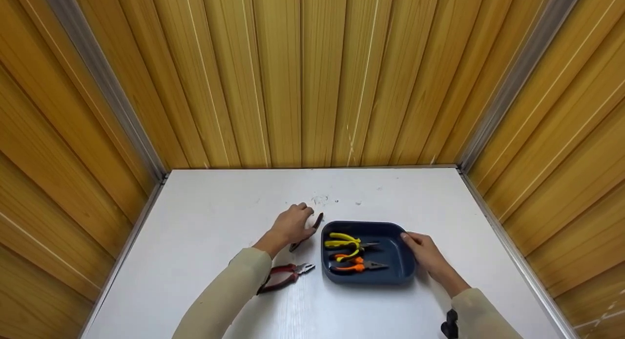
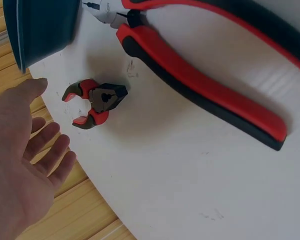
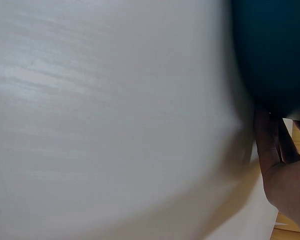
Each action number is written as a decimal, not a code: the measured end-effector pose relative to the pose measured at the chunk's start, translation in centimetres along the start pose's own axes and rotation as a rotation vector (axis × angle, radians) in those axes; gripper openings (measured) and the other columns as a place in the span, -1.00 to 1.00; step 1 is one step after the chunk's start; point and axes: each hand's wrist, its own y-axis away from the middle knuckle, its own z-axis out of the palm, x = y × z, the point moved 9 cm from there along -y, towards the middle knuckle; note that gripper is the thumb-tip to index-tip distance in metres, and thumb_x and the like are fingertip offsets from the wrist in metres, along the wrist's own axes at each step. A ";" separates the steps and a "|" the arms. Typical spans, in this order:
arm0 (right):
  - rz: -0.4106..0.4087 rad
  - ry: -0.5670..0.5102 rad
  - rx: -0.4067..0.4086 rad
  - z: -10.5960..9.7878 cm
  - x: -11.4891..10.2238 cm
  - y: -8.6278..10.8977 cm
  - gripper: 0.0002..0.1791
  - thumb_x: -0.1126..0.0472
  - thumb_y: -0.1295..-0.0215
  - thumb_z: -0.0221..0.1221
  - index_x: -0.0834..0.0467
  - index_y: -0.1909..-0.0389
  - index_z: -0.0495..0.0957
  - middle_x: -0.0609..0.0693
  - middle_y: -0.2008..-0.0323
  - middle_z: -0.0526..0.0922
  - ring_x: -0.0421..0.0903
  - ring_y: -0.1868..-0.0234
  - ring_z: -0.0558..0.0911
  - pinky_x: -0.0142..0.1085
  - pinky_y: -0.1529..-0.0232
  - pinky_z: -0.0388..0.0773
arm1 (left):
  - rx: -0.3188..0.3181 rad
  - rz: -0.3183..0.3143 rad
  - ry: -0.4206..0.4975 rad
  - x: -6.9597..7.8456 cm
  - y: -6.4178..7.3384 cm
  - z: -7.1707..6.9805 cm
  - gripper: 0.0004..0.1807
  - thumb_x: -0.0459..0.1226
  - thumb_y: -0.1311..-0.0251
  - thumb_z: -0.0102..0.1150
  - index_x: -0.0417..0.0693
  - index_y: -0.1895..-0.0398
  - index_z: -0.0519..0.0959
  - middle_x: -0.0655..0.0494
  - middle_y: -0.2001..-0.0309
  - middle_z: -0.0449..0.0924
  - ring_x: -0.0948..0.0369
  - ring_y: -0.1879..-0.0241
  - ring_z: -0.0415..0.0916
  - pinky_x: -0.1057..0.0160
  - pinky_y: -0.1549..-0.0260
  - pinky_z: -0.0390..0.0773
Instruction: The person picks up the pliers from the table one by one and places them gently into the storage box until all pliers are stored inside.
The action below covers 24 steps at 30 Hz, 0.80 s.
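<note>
My left hand [image 1: 292, 222] hovers over the table with its fingers loosely spread and nothing in its grasp. Close beside it lie small pliers with red and dark handles [image 2: 97, 102], partly hidden by the hand in the head view. Nearer to me, larger red-and-black pliers [image 1: 285, 276] rest with their jaws toward the tray. My right hand [image 1: 428, 253] grips the right side of a dark blue tray [image 1: 403, 261], thumb at the rim and fingers against the outside. Inside the tray are yellow-handled pliers [image 1: 343, 243] and orange-handled pliers [image 1: 359, 266].
The white table [image 1: 219, 192] has a few dark scuffs near its middle. Wood-patterned panels [image 1: 312, 75] stand at the back and both sides, with grey metal strips [image 1: 517, 80] at the corners. A black object [image 1: 450, 324] sits by the right sleeve.
</note>
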 end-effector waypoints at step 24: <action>-0.035 -0.006 -0.005 -0.1 -0.5 0.0 -0.52 0.08 -0.68 0.08 0.42 -0.26 0.60 0.29 -0.23 0.65 0.05 -0.23 0.59 -0.45 -0.08 0.48 | -0.035 -0.167 0.003 -2.5 0.8 3.3 -0.62 -0.03 -0.24 0.50 -0.11 0.19 0.59 -0.08 0.04 0.51 0.01 0.09 0.53 -0.01 0.14 0.65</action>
